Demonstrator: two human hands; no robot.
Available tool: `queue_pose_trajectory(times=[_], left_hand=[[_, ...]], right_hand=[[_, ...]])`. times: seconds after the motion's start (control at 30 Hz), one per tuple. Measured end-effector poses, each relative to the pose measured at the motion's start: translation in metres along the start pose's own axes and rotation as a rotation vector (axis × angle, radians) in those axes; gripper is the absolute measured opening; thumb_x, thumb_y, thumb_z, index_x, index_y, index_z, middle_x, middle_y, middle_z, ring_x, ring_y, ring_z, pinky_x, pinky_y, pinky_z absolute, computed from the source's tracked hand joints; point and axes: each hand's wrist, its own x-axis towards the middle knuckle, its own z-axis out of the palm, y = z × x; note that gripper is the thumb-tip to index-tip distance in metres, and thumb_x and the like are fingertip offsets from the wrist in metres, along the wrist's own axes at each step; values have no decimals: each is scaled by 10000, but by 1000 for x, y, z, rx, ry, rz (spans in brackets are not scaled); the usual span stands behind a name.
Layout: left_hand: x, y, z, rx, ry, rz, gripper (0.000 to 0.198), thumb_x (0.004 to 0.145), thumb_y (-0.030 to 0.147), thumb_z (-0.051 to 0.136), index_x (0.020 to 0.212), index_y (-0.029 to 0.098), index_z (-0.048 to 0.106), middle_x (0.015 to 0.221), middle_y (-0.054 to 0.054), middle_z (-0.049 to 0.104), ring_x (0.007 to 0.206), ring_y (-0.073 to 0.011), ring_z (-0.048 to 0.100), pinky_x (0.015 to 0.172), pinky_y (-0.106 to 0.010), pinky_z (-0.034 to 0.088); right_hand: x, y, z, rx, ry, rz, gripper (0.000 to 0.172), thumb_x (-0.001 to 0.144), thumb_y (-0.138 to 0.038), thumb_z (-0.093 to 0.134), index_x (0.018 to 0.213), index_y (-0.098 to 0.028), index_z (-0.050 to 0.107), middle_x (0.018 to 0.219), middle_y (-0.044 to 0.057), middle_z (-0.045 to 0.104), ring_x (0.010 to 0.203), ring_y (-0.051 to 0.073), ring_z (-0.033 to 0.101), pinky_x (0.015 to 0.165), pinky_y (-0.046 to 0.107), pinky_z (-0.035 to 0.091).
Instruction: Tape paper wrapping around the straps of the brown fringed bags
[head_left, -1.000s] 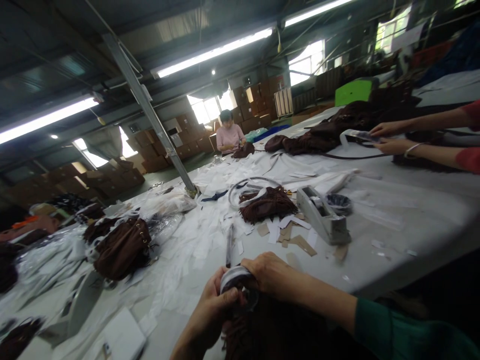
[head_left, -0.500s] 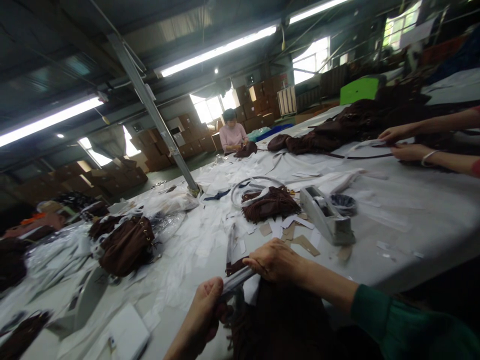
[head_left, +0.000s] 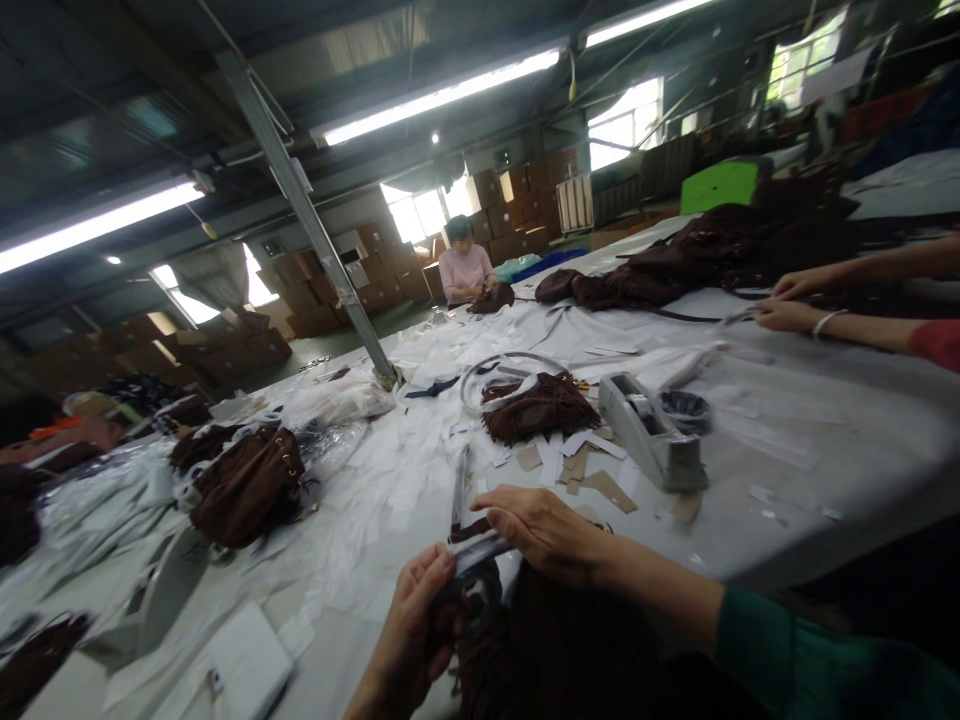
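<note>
A strip wrapped in clear plastic (head_left: 478, 553) runs between my two hands at the near table edge. Its left end is pinched by my left hand (head_left: 417, 618), thumb on top. My right hand (head_left: 546, 535) closes on the other end, fingers reaching over it. Below hangs a dark brown fringed bag (head_left: 555, 650), mostly in shadow. Just beyond my hands lie a brown fringed piece (head_left: 538, 407) with a clear loop round it, and a grey tape dispenser (head_left: 651, 430).
Card scraps (head_left: 600, 485) lie before the dispenser. A brown bag (head_left: 247, 485) and another dispenser (head_left: 161, 600) are at the left. A metal post (head_left: 322, 240) rises at the far edge. A co-worker's hands (head_left: 795, 300) work at the right; a person in pink (head_left: 463, 270) sits beyond.
My right hand's fingers have stretched forward over the strip, and my left hand has shifted slightly right and up. The co-worker's hands at the right have moved a little.
</note>
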Motion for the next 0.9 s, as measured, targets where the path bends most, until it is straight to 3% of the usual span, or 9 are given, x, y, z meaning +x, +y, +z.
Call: queue_pose_trajectory(times=[0.1,0.2,0.37,0.43,0.5,0.6,0.73,0.9], left_hand=[[-2,-2,-1,-18,-10,23,407,706,532,729,778,170,558,477,51,507,321,-41,339,311,-154,227],[-1,-6,-6,-27,-10,-5,436,688,566,726,767,166,570,470,57,472,322,-41,325,303,-159,225],[-6,-7,-14,194,-194,-68,441,713,565,704,801,154,571,631,-4,572,449,-97,500,347,-167,369],[-7,-7,-15,289,-239,-72,433,761,567,655,815,146,572,654,-8,562,467,-90,502,348,-151,355],[-7,-10,-13,300,-228,-70,435,788,578,615,785,147,555,624,12,528,393,-51,408,304,-138,261],[-2,-16,-10,203,-204,-94,441,765,580,641,766,155,525,628,19,530,355,-15,274,296,-145,154],[4,-26,-5,104,-184,-26,460,720,560,703,711,146,504,577,34,482,406,-14,265,364,-144,176],[7,-34,-4,24,-21,15,479,690,578,718,667,158,487,488,78,369,409,-30,274,370,-147,189]], right_hand=[[4,-10,4,-88,-154,44,436,968,-504,330,1068,-179,603,896,74,704,826,214,662,668,260,430],[3,-13,16,-273,-241,93,504,901,-620,417,991,-164,611,752,75,701,725,255,678,571,270,392],[-5,-14,26,-397,-318,-5,435,914,-564,461,974,-158,604,743,64,707,681,231,682,527,270,361],[-8,-16,26,-419,-349,-16,401,917,-536,477,965,-160,607,742,55,708,671,225,681,513,272,352],[-9,-16,26,-434,-356,-26,394,930,-521,458,958,-158,608,773,57,710,685,223,681,509,277,349],[-11,-12,30,-465,-334,-24,399,931,-522,457,943,-152,607,828,66,707,707,222,673,522,280,357],[-15,-4,37,-443,-242,-32,438,900,-575,484,906,-155,611,816,67,695,714,203,649,561,269,387],[-20,22,19,-205,41,-52,468,980,-514,308,1005,-162,614,922,82,680,813,181,639,681,259,465]])
